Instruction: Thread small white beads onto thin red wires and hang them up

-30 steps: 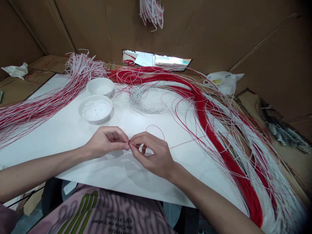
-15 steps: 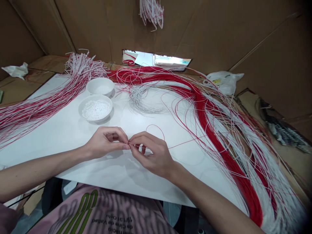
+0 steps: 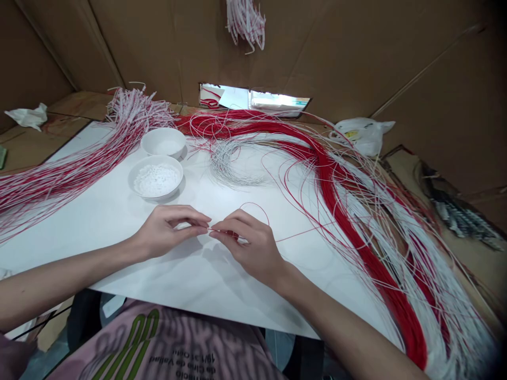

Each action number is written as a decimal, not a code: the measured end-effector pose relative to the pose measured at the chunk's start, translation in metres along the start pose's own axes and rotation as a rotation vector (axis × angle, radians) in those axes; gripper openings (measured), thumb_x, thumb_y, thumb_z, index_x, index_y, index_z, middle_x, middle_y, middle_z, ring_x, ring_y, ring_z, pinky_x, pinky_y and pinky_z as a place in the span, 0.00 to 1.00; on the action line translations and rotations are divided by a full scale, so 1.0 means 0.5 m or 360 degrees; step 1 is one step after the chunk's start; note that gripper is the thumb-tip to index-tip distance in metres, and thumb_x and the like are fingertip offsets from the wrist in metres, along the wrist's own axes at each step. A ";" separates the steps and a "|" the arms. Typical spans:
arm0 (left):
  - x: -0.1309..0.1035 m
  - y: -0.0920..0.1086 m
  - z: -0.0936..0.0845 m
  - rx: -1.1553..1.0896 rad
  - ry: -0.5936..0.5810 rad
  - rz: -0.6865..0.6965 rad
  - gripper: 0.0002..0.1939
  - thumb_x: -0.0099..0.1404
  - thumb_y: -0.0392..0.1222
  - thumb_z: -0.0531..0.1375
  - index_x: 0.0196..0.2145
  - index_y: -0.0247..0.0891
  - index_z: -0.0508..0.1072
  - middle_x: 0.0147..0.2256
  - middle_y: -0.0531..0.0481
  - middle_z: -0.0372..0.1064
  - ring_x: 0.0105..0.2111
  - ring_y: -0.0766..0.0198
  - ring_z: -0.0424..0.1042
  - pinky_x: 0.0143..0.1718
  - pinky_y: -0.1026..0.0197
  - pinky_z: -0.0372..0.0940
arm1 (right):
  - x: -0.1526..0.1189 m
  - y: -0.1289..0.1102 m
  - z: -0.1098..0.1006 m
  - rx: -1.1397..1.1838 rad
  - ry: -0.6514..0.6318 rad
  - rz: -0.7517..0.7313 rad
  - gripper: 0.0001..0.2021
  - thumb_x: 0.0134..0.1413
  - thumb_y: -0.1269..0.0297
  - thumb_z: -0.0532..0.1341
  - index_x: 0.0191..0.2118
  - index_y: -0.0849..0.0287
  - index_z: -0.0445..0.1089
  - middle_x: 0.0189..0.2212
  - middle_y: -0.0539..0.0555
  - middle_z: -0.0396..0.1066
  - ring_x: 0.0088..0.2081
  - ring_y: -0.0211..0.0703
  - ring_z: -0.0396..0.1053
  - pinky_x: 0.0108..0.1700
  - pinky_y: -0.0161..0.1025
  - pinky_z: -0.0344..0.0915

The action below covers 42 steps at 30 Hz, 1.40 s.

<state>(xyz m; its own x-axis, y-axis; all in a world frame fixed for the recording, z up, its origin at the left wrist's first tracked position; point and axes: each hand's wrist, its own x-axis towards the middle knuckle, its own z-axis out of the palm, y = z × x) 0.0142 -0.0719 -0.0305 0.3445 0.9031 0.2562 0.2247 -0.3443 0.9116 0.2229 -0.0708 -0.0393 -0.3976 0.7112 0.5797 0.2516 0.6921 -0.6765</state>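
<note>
Both hands meet over the near middle of the white tabletop (image 3: 198,203), their fingertips almost touching. Between thumb and forefinger, my right hand (image 3: 253,245) pinches a thin red cord (image 3: 268,214), which loops up behind the knuckles. More red cord trails right toward a large bundle. My left hand (image 3: 168,231) has its thumb and forefinger closed at the cord's short end; whether a small piece sits there is hidden. Beyond my left hand stands a white bowl (image 3: 180,178) of small white pieces (image 3: 156,180). A second white bowl (image 3: 144,145) is just behind it.
A thick bundle of red cords (image 3: 332,184) curves along the right beside white cords (image 3: 364,224). Coiled thin white cord (image 3: 225,163) lies at the back middle. Red-and-white strands (image 3: 87,163) spread left. Cardboard walls (image 3: 158,47) surround the table; a plastic bag (image 3: 370,132) lies back right.
The forefinger of my left hand has straightened a little, and the fingertips of the two hands have shifted slightly. The red cord stays in my right hand.
</note>
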 end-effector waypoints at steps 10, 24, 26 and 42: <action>-0.015 -0.007 0.007 0.0462 0.0042 0.0475 0.14 0.62 0.29 0.63 0.46 0.36 0.75 0.36 0.50 0.78 0.33 0.69 0.77 0.38 0.70 0.70 | -0.006 0.004 0.004 -0.0167 -0.0096 -0.0039 0.04 0.62 0.69 0.60 0.38 0.58 0.73 0.33 0.53 0.72 0.31 0.35 0.70 0.31 0.33 0.68; 0.001 0.003 -0.025 0.0615 0.0266 0.0416 0.11 0.61 0.31 0.63 0.43 0.36 0.74 0.32 0.50 0.75 0.30 0.68 0.73 0.35 0.65 0.69 | 0.019 0.033 -0.039 -0.0669 -0.0244 0.0353 0.11 0.43 0.82 0.55 0.31 0.59 0.64 0.33 0.54 0.67 0.37 0.46 0.64 0.38 0.42 0.63; 0.000 0.000 -0.023 0.0634 0.0253 0.0447 0.11 0.61 0.30 0.63 0.42 0.36 0.74 0.32 0.50 0.75 0.29 0.69 0.73 0.34 0.66 0.68 | 0.018 0.030 -0.035 -0.0575 -0.0227 0.0360 0.16 0.40 0.84 0.54 0.35 0.59 0.66 0.35 0.55 0.68 0.40 0.47 0.64 0.41 0.43 0.64; -0.020 -0.025 -0.020 0.1305 0.0008 0.0402 0.13 0.67 0.31 0.54 0.49 0.35 0.67 0.48 0.38 0.65 0.49 0.55 0.67 0.49 0.51 0.67 | -0.003 0.013 0.003 -0.0290 -0.0318 0.0481 0.05 0.64 0.71 0.54 0.36 0.58 0.65 0.33 0.50 0.69 0.30 0.37 0.66 0.32 0.36 0.63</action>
<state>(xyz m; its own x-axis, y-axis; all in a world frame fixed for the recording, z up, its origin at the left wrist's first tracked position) -0.0013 -0.0742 -0.0414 0.4695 0.7749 0.4232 0.7304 -0.6102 0.3070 0.2237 -0.0675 -0.0454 -0.4407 0.8606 0.2553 0.5286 0.4787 -0.7011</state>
